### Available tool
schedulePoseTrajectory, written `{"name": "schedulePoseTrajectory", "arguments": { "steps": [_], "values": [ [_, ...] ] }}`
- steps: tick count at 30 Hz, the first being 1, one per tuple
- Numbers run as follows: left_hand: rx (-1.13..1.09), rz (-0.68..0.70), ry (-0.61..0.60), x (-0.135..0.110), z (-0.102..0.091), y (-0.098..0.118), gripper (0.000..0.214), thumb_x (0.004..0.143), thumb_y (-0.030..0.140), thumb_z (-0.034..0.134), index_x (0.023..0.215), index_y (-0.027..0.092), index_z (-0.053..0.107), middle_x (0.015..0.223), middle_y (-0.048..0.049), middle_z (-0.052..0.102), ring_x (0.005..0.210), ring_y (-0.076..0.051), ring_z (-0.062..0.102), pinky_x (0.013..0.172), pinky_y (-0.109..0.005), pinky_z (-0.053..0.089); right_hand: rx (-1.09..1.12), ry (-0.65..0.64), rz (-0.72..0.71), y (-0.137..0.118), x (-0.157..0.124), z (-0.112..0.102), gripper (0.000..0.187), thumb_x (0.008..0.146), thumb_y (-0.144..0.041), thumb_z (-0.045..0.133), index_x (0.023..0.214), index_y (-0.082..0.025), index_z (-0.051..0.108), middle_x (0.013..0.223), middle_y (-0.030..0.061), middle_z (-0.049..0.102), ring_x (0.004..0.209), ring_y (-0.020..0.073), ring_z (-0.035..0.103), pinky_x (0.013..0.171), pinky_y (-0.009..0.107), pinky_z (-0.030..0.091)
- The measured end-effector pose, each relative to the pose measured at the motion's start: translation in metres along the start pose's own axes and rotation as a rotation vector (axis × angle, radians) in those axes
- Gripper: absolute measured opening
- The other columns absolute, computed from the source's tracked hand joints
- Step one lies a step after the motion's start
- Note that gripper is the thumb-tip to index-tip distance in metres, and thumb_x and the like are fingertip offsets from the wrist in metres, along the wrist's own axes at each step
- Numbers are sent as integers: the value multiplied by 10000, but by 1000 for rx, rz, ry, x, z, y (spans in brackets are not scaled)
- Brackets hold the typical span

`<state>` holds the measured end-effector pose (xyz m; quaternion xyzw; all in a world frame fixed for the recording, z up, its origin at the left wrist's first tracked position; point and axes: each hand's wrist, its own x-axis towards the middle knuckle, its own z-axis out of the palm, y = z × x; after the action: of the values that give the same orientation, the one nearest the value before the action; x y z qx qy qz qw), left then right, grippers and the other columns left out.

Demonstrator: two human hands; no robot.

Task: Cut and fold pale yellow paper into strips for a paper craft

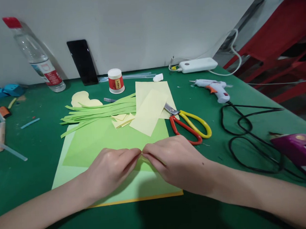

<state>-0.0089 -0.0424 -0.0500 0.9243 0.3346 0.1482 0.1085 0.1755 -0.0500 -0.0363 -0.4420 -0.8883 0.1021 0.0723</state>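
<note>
My left hand [111, 171] and my right hand [174, 163] meet fingertip to fingertip over a stack of green paper sheets [98, 144] on the green table. Both hands have their fingers pressed together in a pinch on a small piece between them, mostly hidden by the fingers. Just beyond lie a pale yellow paper rectangle [149, 111], small yellow offcuts [122, 120] and several long green paper strips [99, 112]. Scissors with one red and one yellow handle [189, 126] lie right of the sheets, close to my right hand.
A white glue gun [214, 88] and black cable loops [243, 130] lie at the right, a purple tool [298, 151] nearer. At the back: a water bottle [35, 55], a dark phone [82, 61], a small red-and-white cup [115, 80], a white power bank [198, 65]. Pale yellow discs [82, 98].
</note>
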Motion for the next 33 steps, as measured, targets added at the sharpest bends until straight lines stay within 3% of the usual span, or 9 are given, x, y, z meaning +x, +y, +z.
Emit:
{"name": "schedulePoseTrajectory", "arguments": {
  "steps": [6, 12, 19, 24, 27, 30, 33],
  "values": [
    [54, 50, 61, 0, -3, 3, 258, 854, 195, 393, 753, 162, 629, 660, -44, 659, 553, -121, 584, 459, -193, 391, 10, 51, -63, -4, -2, 3, 184, 802, -118, 410, 685, -150, 549, 520, 7, 527, 447, 105, 383, 468, 257, 180],
    [-77, -127, 6, 5, -8, -5, 217, 811, 220, 475, 742, 175, 675, 649, -18, 688, 531, -113, 587, 477, -193, 396, -36, 47, -66, -3, -4, -3, 183, 786, -105, 405, 677, -159, 541, 514, 3, 506, 438, 107, 329, 468, 259, 164],
    [-207, -376, -44, 15, -21, -31, 181, 754, 234, 529, 731, 172, 698, 694, -9, 712, 574, -134, 613, 541, -218, 428, -119, -36, 94, 5, -3, -22, 180, 755, -124, 417, 605, -182, 499, 475, -11, 490, 402, 105, 280, 445, 252, 132],
    [36, -443, -44, 17, -28, -52, 185, 748, 243, 516, 725, 185, 690, 737, -17, 714, 604, -171, 620, 539, -249, 403, -152, -128, 157, 9, -2, -32, 190, 757, -138, 385, 588, -177, 464, 494, -6, 518, 408, 101, 285, 450, 251, 133],
    [90, -407, 36, 18, -26, -49, 190, 774, 249, 508, 775, 178, 684, 799, -31, 716, 679, -192, 634, 566, -257, 418, -105, -141, 156, 8, 0, -28, 222, 781, -156, 383, 574, -173, 463, 494, -12, 523, 416, 95, 307, 454, 249, 142],
    [-184, -235, 51, 15, -19, -30, 199, 813, 253, 506, 894, 165, 664, 873, -21, 711, 735, -148, 645, 626, -212, 457, -38, -80, 116, 6, 0, -17, 229, 803, -174, 400, 601, -183, 509, 509, -21, 539, 425, 94, 335, 457, 249, 144],
    [-326, -77, 14, 9, -10, -7, 167, 822, 198, 506, 863, 154, 662, 755, 0, 711, 609, -100, 627, 558, -170, 434, 9, 1, -6, 3, -1, -4, 214, 818, -173, 411, 654, -182, 547, 542, -12, 553, 456, 102, 379, 466, 249, 165]
  ]
}}
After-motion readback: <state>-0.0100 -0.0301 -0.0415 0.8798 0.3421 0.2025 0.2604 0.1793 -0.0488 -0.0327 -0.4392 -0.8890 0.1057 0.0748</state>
